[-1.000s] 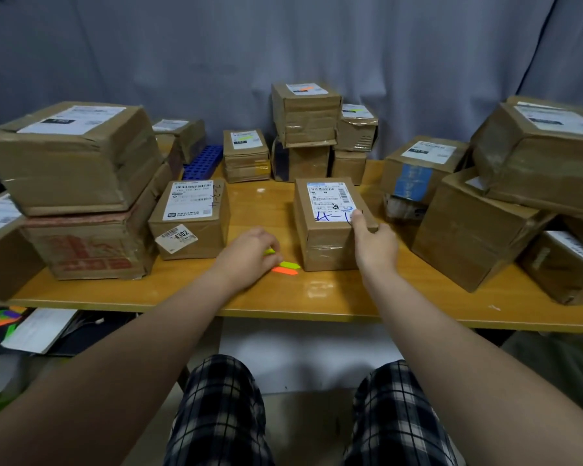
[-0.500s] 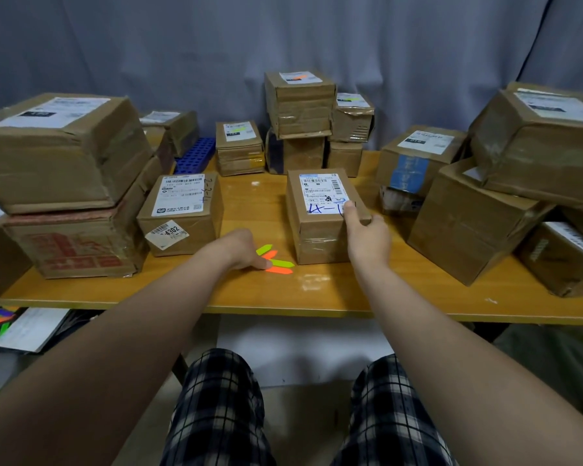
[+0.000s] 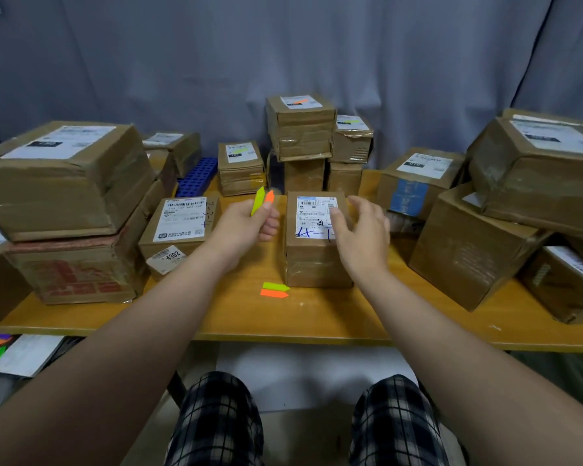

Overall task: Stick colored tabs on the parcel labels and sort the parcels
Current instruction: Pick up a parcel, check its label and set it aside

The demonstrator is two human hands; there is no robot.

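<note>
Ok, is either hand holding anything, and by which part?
The left hand pinches two colored tabs, one green and one orange, by their lower ends. The right hand is open over the parcel, holding nothing.

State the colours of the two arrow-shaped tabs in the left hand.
One yellow-green tab, one orange tab; head view.

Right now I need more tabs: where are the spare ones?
Head view, centre: the spare tabs lie on the table, just left of the front parcel.
</note>
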